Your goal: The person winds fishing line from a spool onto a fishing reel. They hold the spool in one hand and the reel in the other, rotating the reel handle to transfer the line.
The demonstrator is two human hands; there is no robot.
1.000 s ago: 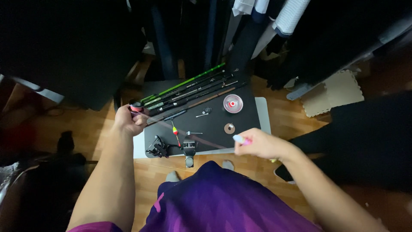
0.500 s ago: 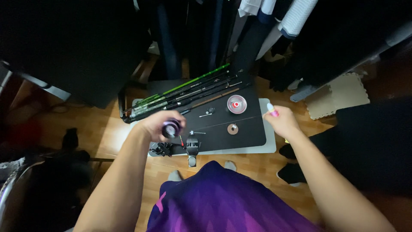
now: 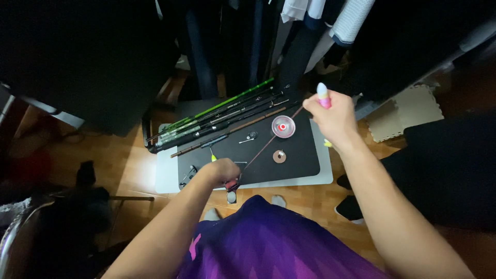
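Left hand (image 3: pixel 223 173) fingers closed around butt of thin rod (image 3: pixel 266 147) near bench (image 3: pixel 320 173) edge. Right hand (image 3: pixel 330 116) fingers pinching pink-white float (image 3: pixel 322 94) at rod tip, above spool (image 3: pixel 283 126).

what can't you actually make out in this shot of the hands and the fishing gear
- Head view: what the left hand grips is mostly hidden by its own fingers; only a dark, reddish end shows.
- The thin rod section running up to the right hand: too thin to show where it ends.
- The small parts near the round spool on the black mat: too small to identify.
- Room edges: too dark.
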